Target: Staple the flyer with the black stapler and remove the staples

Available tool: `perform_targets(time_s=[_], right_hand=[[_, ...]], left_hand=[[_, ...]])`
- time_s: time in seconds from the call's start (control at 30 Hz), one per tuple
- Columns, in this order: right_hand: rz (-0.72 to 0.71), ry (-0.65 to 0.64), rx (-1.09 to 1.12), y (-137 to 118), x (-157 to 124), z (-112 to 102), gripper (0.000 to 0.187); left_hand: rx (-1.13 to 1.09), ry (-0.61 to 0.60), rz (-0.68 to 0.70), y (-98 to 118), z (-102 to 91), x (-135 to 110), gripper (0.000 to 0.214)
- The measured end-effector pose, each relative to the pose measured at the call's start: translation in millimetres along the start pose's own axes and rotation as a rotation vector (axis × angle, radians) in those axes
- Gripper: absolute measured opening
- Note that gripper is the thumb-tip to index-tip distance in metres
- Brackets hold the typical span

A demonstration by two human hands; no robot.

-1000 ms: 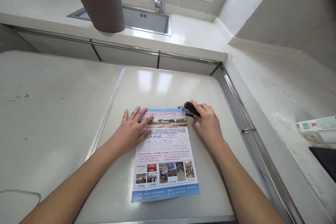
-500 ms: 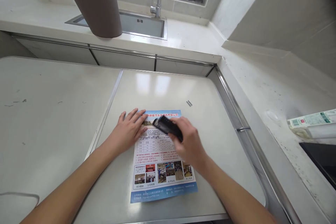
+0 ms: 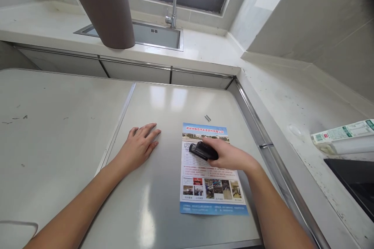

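Note:
My right hand [image 3: 228, 153] is closed around a black stapler [image 3: 203, 150], which lies over the upper middle of a printed flyer [image 3: 214, 207]. The flyer rests on the white tabletop [image 3: 163, 194], with a blue band at top and bottom and a row of small photos. To its left, my left hand [image 3: 140, 144] is flat on the tabletop with fingers spread, apart from the paper and holding nothing. Beyond the flyer's top edge lie two short strips of staples [image 3: 207, 118].
A sink [image 3: 157, 35] with a tall faucet [image 3: 174, 7] is set in the counter behind. A brown cylinder [image 3: 117, 27] hangs down in front of it. On the right-hand counter lies a long white and green box [image 3: 344, 130] beside a black panel [image 3: 353, 179].
The flyer has slid right across the tabletop, together with my right hand and the stapler. My left hand no longer touches the paper and stays near the same spot.

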State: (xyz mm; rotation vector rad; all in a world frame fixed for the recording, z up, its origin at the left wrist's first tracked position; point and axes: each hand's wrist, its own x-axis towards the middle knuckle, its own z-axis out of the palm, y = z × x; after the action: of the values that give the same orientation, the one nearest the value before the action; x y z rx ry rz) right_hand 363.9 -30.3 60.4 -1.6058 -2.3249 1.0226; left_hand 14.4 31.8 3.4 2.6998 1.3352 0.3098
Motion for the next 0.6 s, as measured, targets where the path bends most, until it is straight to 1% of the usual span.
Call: perform_targets(time_s=[0.1,0.2,0.3,0.43,0.53,0.57,0.6], right_hand=[[0.04,-0.088,-0.001,10.2,-3.4,-13.1,0.029],[0.082,-0.16,0.011,9.7,-0.9,-16.0,0.032],[0.096,-0.171,0.013,7.3,1.2,-15.4,0.033],[0.068,-0.185,0.039,11.1,-0.9,-18.3,0.031],[0.035,-0.201,0.137,24.3,-2.0,-22.9,0.038],[0.023,-0.191,0.193,30.5,-1.0,-23.5,0.036],[0.016,-0.149,0.25,37.2,1.0,-23.2,0.034]], left_hand=[[-0.023,0.016,0.006,-2.2,1.1,0.4,0.043],[-0.051,0.034,0.005,-5.3,3.0,0.4,0.041],[-0.077,0.041,0.0,-7.0,3.6,0.4,0.04],[-0.099,0.041,-0.018,-6.3,2.3,0.7,0.039],[-0.123,0.048,-0.038,-6.1,2.2,1.1,0.038],[-0.129,0.052,-0.042,-6.3,2.5,1.2,0.038],[-0.134,0.056,-0.045,-6.6,2.9,1.2,0.037]])
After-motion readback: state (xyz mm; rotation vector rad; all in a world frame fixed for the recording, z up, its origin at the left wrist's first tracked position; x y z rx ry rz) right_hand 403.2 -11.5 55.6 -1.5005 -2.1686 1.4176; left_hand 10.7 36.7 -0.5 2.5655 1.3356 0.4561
